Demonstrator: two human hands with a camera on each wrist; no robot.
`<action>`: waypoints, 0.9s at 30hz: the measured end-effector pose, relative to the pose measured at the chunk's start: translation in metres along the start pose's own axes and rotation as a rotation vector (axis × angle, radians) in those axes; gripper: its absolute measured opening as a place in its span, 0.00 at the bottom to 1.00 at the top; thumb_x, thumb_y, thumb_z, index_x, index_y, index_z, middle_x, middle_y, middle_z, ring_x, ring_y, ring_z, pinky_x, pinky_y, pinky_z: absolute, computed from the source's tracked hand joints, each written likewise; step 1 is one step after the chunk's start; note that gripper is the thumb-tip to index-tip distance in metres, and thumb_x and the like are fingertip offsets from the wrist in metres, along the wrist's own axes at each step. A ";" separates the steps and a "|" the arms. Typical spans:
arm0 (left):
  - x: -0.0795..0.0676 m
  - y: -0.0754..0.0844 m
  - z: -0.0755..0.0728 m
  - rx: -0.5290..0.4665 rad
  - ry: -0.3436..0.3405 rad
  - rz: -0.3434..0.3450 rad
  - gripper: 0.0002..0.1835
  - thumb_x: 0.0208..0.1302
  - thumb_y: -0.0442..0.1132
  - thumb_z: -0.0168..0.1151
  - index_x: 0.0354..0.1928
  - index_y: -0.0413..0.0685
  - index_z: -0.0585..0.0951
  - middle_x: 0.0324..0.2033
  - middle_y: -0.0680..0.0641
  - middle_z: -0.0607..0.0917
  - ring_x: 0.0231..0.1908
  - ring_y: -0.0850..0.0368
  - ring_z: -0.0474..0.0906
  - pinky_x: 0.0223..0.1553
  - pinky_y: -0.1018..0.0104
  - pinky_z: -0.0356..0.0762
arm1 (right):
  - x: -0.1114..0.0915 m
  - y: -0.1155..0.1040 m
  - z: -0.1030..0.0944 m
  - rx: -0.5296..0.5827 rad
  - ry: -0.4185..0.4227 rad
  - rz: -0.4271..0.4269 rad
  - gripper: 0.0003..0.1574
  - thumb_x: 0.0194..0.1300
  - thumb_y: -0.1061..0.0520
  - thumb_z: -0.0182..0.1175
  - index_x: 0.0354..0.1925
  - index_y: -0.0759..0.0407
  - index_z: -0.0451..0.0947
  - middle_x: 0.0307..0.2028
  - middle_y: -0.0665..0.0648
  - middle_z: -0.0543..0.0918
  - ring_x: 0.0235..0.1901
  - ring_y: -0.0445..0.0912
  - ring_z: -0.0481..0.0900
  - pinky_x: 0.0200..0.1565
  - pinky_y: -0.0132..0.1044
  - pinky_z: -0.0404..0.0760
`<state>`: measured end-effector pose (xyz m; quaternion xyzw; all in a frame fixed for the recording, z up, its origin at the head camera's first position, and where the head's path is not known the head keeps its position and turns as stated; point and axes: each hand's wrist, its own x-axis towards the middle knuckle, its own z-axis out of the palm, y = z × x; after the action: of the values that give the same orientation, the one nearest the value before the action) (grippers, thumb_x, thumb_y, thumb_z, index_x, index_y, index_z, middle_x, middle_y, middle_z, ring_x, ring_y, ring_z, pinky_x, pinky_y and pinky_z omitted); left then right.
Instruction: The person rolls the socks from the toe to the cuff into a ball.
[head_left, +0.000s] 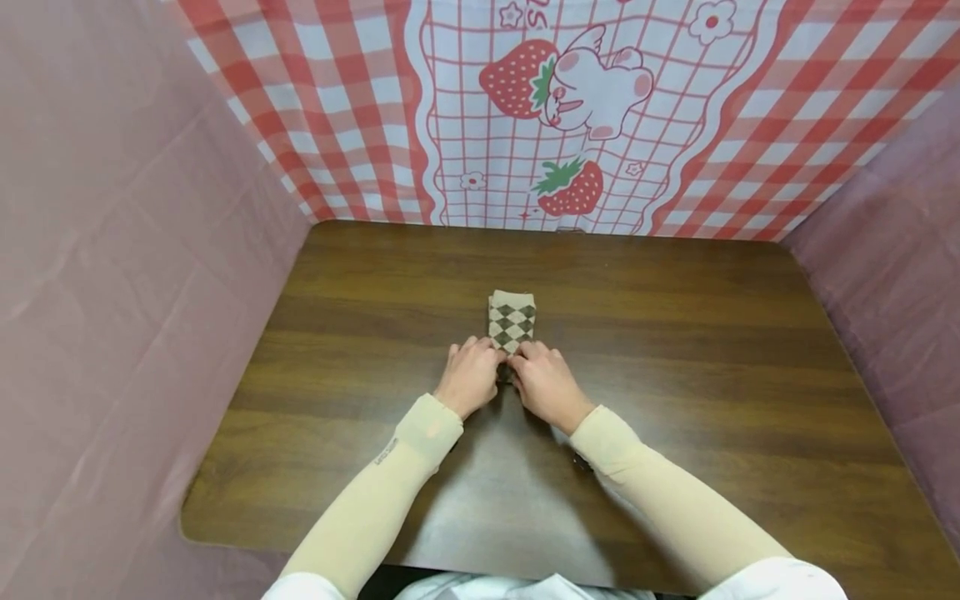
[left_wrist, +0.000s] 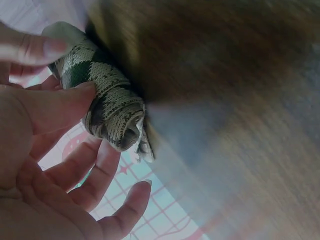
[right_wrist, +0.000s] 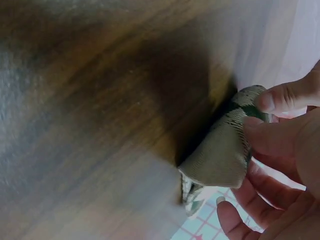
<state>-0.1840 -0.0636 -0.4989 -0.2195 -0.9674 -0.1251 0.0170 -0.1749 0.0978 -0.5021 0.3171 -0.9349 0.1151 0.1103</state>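
Observation:
A sock in beige with dark green diamonds lies folded flat near the middle of the table, its pale cuff pointing away from me. My left hand and right hand meet at its near end. In the left wrist view the sock looks curled into a roll there, pinched between the left thumb and fingers, with a pale edge sticking out. The right wrist view has the right thumb and fingers pinching the other side of the sock. The hands partly cover the near end.
A brown wood-grain table lies under the hands. Behind it hangs a red-and-white checked cloth with strawberries. Pink cloth walls stand at the left and right.

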 end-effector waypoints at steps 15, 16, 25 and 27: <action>0.002 0.002 -0.009 -0.010 -0.023 -0.043 0.14 0.57 0.32 0.67 0.45 0.55 0.88 0.43 0.50 0.83 0.42 0.49 0.76 0.39 0.50 0.70 | 0.012 0.007 -0.003 0.026 -0.033 0.016 0.10 0.49 0.71 0.67 0.31 0.61 0.81 0.31 0.58 0.79 0.34 0.56 0.79 0.33 0.53 0.77; 0.002 0.003 -0.009 -0.005 -0.020 -0.042 0.14 0.57 0.32 0.67 0.45 0.55 0.87 0.44 0.50 0.83 0.43 0.49 0.76 0.39 0.50 0.70 | 0.013 0.007 -0.003 0.026 -0.047 0.016 0.10 0.49 0.71 0.66 0.31 0.61 0.81 0.32 0.58 0.79 0.35 0.56 0.80 0.33 0.53 0.77; -0.001 0.009 -0.002 0.007 0.014 0.001 0.20 0.49 0.31 0.70 0.47 0.49 0.82 0.45 0.48 0.82 0.45 0.49 0.76 0.39 0.51 0.72 | 0.012 0.011 -0.002 0.031 -0.103 -0.002 0.11 0.49 0.72 0.65 0.27 0.59 0.77 0.28 0.56 0.78 0.32 0.57 0.79 0.32 0.53 0.79; 0.000 0.010 -0.001 0.011 0.027 0.005 0.21 0.48 0.30 0.71 0.47 0.49 0.83 0.45 0.48 0.83 0.45 0.49 0.77 0.38 0.52 0.72 | 0.011 0.012 -0.004 0.037 -0.094 -0.011 0.12 0.48 0.72 0.66 0.27 0.59 0.77 0.28 0.57 0.77 0.31 0.57 0.79 0.32 0.53 0.79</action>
<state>-0.1794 -0.0555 -0.4961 -0.2199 -0.9673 -0.1227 0.0316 -0.1899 0.1017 -0.4967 0.3292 -0.9350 0.1167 0.0612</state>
